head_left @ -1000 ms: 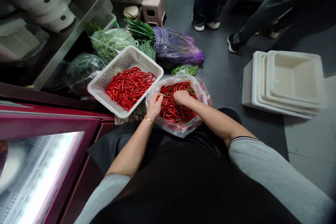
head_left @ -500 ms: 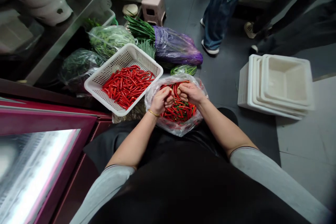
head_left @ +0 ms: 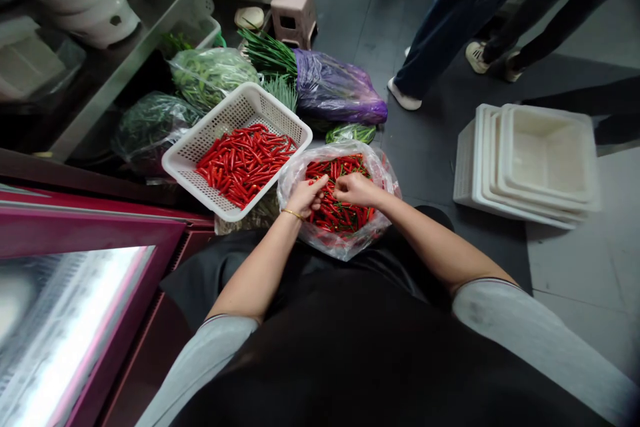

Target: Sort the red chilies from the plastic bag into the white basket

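Observation:
Over an open clear plastic bag (head_left: 345,250) of red chili peppers with green stems (head_left: 345,219), both of my hands work close together. My left hand (head_left: 306,199), with a thin gold bracelet at the wrist, is closed, and a bit of red chili pepper (head_left: 312,182) shows by its thumb. My right hand (head_left: 356,189) is pinched just right of it, its fingertips turned down toward the peppers; whatever is between them is hidden. Left of the bag stands a white perforated basket (head_left: 187,185) holding a heap of red chili peppers (head_left: 245,163), mostly without stems.
Bagged greens (head_left: 213,73) and a purple-wrapped bundle (head_left: 340,90) lie behind the basket. A pink stool (head_left: 295,3) stands farther back. Nested white bins (head_left: 545,167) are at the right. People's legs (head_left: 450,33) occupy the far floor. A lit cabinet (head_left: 90,307) borders the left.
My right hand has turned and lowered toward the peppers from its place facing my left. My left thumb has extended, showing red beside it. The person in jeans has shifted stance.

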Demonstrator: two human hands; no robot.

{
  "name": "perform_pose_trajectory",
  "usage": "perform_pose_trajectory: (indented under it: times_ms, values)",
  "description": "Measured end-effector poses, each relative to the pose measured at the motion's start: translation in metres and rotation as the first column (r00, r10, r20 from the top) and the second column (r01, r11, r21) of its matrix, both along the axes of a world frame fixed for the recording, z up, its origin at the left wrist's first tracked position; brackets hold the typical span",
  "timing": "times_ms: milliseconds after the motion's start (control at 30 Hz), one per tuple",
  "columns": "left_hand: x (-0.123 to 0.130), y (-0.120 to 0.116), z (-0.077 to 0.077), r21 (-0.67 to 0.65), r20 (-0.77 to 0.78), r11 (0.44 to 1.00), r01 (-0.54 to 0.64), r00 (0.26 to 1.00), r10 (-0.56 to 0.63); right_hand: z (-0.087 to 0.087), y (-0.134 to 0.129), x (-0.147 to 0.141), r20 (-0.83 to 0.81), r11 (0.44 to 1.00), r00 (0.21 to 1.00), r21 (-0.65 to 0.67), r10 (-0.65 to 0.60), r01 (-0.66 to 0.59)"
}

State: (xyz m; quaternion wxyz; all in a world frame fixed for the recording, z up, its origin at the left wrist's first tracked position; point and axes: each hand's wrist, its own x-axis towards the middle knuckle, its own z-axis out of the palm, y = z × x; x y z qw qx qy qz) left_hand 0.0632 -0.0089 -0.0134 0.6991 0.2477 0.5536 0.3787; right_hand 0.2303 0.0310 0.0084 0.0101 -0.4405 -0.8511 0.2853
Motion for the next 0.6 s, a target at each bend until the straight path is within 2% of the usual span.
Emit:
perform_pose_trajectory:
  times_ms: [100,167,233,300,333,367,433,500,533,600]
  values:
    - [0.009,-0.01,-0.006,0.12,0.015,0.993,-0.02,1.0,0.018,-0.013,-0.026,-0.002,-0.227,0.99,0.97,-0.125,-0.086,0.059]
    - [0.009,-0.02,-0.008,0.301,-0.104,0.953,-0.022,0.993,0.056,-0.03,-0.04,-0.008,-0.313,0.952,0.932,-0.292,-0.182,0.088]
    - [0.004,-0.032,-0.009,0.5,-0.289,0.864,0.057,0.952,0.104,-0.042,-0.047,-0.012,-0.315,0.873,0.906,-0.475,-0.284,0.108]
    - [-0.003,-0.042,-0.005,0.63,-0.426,0.76,0.159,0.889,0.168,-0.044,-0.045,-0.013,-0.202,0.792,0.907,-0.579,-0.37,0.194]
    - [-0.007,-0.046,-0.002,0.661,-0.453,0.73,0.175,0.868,0.202,-0.042,-0.041,-0.011,-0.129,0.781,0.917,-0.576,-0.377,0.24]
    - [-0.011,-0.048,0.002,0.676,-0.448,0.721,0.151,0.861,0.24,-0.037,-0.035,-0.01,-0.061,0.806,0.932,-0.526,-0.357,0.274]
    - [-0.019,-0.047,0.012,0.668,-0.343,0.744,-0.015,0.881,0.325,-0.028,-0.021,-0.012,0.063,0.91,0.958,-0.302,-0.279,0.285]
    - [-0.026,-0.04,0.022,0.599,-0.139,0.766,-0.234,0.911,0.388,-0.022,-0.009,-0.025,0.182,0.973,0.963,-0.076,-0.2,0.217]
    - [-0.028,-0.036,0.027,0.545,-0.035,0.778,-0.312,0.919,0.393,-0.023,-0.005,-0.036,0.231,0.982,0.957,-0.022,-0.176,0.186]
    - [-0.033,-0.028,0.032,0.441,0.099,0.821,-0.363,0.928,0.358,-0.031,0.001,-0.06,0.288,0.983,0.945,-0.05,-0.153,0.174]
